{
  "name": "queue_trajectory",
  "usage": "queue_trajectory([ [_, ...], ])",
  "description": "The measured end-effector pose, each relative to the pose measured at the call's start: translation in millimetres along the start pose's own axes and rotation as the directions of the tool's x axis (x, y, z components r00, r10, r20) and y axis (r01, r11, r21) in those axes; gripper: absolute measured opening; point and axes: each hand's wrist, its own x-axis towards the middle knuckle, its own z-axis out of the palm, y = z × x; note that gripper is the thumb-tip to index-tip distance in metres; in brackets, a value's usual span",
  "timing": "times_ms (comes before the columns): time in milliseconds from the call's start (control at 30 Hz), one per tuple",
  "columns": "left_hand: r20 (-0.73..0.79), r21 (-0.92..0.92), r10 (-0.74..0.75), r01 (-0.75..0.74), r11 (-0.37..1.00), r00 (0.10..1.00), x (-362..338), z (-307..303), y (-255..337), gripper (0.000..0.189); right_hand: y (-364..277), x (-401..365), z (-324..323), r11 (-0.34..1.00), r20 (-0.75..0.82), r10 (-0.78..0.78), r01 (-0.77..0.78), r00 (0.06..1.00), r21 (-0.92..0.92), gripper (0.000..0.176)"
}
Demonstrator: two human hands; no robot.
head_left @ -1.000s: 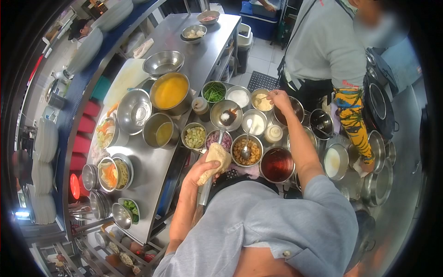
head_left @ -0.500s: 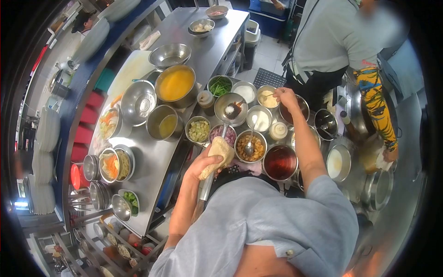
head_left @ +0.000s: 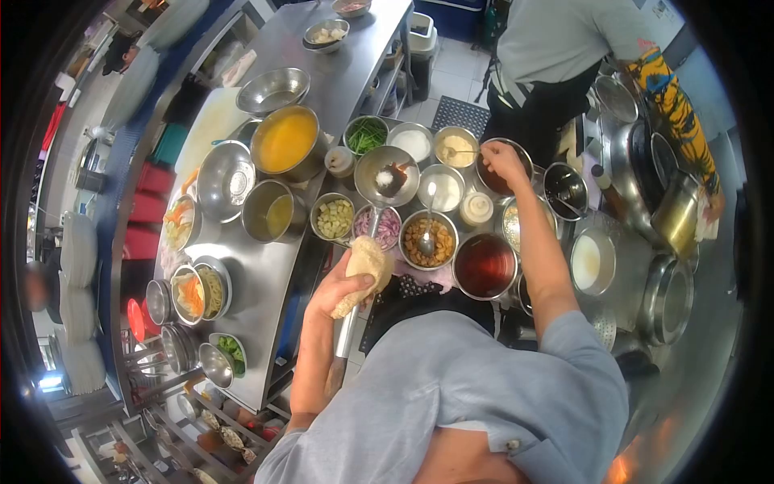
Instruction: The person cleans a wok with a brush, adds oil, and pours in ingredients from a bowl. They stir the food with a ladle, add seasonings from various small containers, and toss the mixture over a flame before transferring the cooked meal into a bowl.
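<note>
My left hand [head_left: 343,286] is closed around a tan cloth [head_left: 364,274] wrapped on the handle of a long metal ladle [head_left: 372,165]. The ladle's bowl holds white powder and dark brown sauce, over the containers. My right hand [head_left: 505,164] pinches a thin spoon handle whose tip lies in a bowl of pale yellow powder [head_left: 456,146]. Near the ladle stand white powder [head_left: 411,143], chopped greens [head_left: 366,135], red onion [head_left: 388,229], and a bowl of brown diced pieces [head_left: 430,239] with a spoon in it. Red liquid [head_left: 484,266] fills a pot closer to me.
On the left, a steel counter [head_left: 250,278] carries an orange liquid pot [head_left: 284,139], empty metal bowls [head_left: 226,181] and bowls of vegetables. At the right, a co-worker [head_left: 556,48] in a grey top stands by a large wok, one hand on a cloth near a metal pot [head_left: 677,211].
The view has shifted slightly. My right hand still holds the spoon at the pale yellow powder, and my left still holds the ladle. The co-worker's metal pot has tilted up.
</note>
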Motion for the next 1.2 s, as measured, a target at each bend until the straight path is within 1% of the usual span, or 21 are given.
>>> queue_trajectory([
  [100,-0.036,-0.044,-0.007,0.006,0.999,0.999,-9.0,4.3,0.0,0.077,32.4,16.0,-4.9,0.968,-0.099,-0.129,0.104,0.987,-0.23,0.033],
  [133,-0.056,-0.067,-0.011,0.007,0.998,0.998,-14.8,5.5,1.6,0.077,21.2,7.5,-10.4,0.944,-0.152,-0.188,0.136,0.97,-0.301,0.035],
  [167,-0.08,-0.086,-0.012,0.005,0.996,0.997,-19.9,8.7,0.5,0.077,12.4,0.0,-15.8,0.951,-0.186,-0.171,0.112,0.968,-0.289,0.035],
  [200,-0.177,-0.06,0.005,-0.016,0.998,0.984,-26.4,15.8,-0.3,0.094,-4.7,-12.6,-21.6,0.957,-0.219,-0.152,0.088,0.964,-0.277,0.036],
  [233,-0.185,-0.059,0.015,-0.026,0.998,0.983,-32.0,18.7,-0.1,0.093,-13.2,-21.4,-26.3,0.962,-0.254,-0.135,0.065,0.958,-0.264,0.036],
  [300,-0.193,-0.058,0.036,-0.048,0.997,0.981,-44.4,15.5,1.4,0.091,-17.5,-33.3,-33.9,0.976,-0.277,-0.149,0.097,0.949,-0.193,0.036],
  [333,-0.208,-0.036,0.043,-0.052,0.998,0.977,-50.1,10.1,-2.0,0.088,-23.2,-43.4,-37.2,0.982,-0.286,-0.148,0.107,0.947,-0.156,0.035],
  [400,-0.218,-0.055,0.032,-0.045,0.997,0.975,-65.3,3.1,-2.0,0.081,-25.4,-62.1,-37.8,0.987,-0.296,-0.161,0.15,0.941,-0.059,0.032],
  [433,-0.219,-0.064,0.032,-0.047,0.997,0.975,-71.7,-0.7,-1.1,0.078,-25.5,-72.9,-39.1,0.99,-0.304,-0.138,0.139,0.943,-0.019,0.032],
  [533,-0.188,-0.05,0.06,-0.07,0.996,0.98,-88.5,-18.2,-0.6,0.079,-34.2,-115.9,-38.3,0.988,-0.335,-0.092,0.128,0.938,0.087,0.031],
  [633,-0.154,-0.024,0.034,-0.038,0.999,0.988,-101.3,-46.8,2.0,0.08,-39.1,-166.6,-18.4,0.971,-0.377,-0.146,0.206,0.915,0.123,0.029],
  [733,-0.078,0.007,0.0,0.001,1.0,0.997,-107.5,-73.2,1.7,0.081,-35.7,-209.7,18.1,0.959,-0.357,-0.001,0.102,0.934,0.264,0.027],
  [833,-0.029,0.048,-0.03,0.032,0.998,0.999,-114.8,-100.1,-2.2,0.082,-37.1,-240.2,56.2,0.964,-0.283,0.087,-0.009,0.955,0.267,0.027],
  [867,-0.015,0.062,-0.041,0.042,0.997,0.999,-114.6,-106.0,-2.9,0.083,-42.9,-250.0,68.4,0.965,-0.287,0.103,-0.026,0.952,0.261,0.027],
  [967,-0.037,0.06,-0.044,0.046,0.997,0.998,-118.3,-106.9,0.6,0.087,-44.0,-262.6,90.7,0.962,-0.226,0.119,-0.055,0.967,0.268,0.027],
  [1000,-0.024,0.037,-0.066,0.066,0.997,0.998,-119.2,-110.3,-0.7,0.086,-43.3,-263.9,97.0,0.955,-0.216,0.109,-0.042,0.97,0.295,0.026],
  [1067,-0.014,0.064,-0.061,0.062,0.996,0.998,-121.2,-114.5,-3.6,0.086,-46.8,-266.0,104.0,0.957,-0.187,0.119,-0.063,0.975,0.282,0.026],
  [1100,-0.004,0.081,-0.051,0.052,0.995,0.999,-119.4,-115.7,-4.8,0.086,-51.0,-264.2,104.6,0.959,-0.179,0.117,-0.064,0.977,0.276,0.026],
  [1133,0.026,0.104,-0.01,0.007,0.995,1.0,-117.1,-116.4,-6.9,0.085,-56.0,-262.1,106.3,0.964,-0.19,0.129,-0.078,0.973,0.254,0.025],
  [1200,0.041,0.11,-0.01,0.005,0.994,0.999,-117.0,-114.9,-5.6,0.084,-53.0,-252.5,104.3,0.976,-0.253,0.048,0.008,0.966,0.219,0.025],
])
